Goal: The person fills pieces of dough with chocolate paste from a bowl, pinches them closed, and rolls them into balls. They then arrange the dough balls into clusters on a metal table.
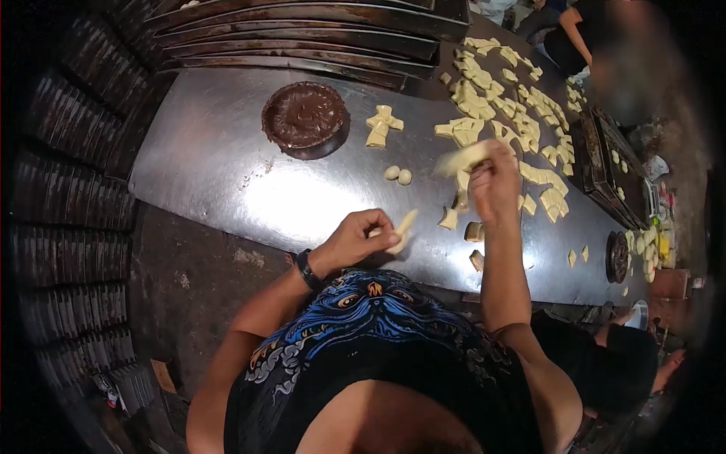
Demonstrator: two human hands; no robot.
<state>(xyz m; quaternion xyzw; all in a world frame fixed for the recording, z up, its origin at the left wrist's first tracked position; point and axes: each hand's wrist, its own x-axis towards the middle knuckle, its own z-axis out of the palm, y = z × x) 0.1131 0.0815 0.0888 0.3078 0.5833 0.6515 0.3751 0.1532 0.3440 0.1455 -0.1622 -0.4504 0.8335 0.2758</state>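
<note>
Pinching a dough strip [403, 229], left hand [361, 238]; right hand [493, 181] grips seemingly blurred dough [463, 159].

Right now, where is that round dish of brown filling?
In the head view, the round dish of brown filling sits on the far left part of the metal table, just below the stacked trays and left of a small heap of dough pieces.
</note>
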